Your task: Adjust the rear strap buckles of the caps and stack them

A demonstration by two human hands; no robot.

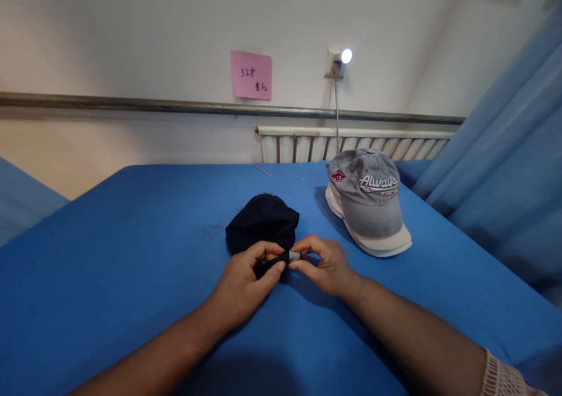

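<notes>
A dark navy cap (263, 223) lies on the blue-covered table in front of me, its near edge between my hands. My left hand (246, 279) pinches the dark fabric at that edge between thumb and fingers. Close against it, my right hand (327, 264) pinches a small light-grey piece (294, 256) at the cap's edge; whether this is a strap end or a tag I cannot tell. The fingertips of both hands nearly meet there. To the right rests a stack of caps, topped by a grey cap (373, 191) with white "Always" lettering and a pale brim.
The blue cover (132, 255) spreads to the wall. A thin stick (262, 171) lies near its far edge. Behind are a metal rail (175, 104), a white radiator (307, 145), a pink note (251, 75) and a socket with a lit lamp (346, 56). Blue curtains (504, 126) hang at right.
</notes>
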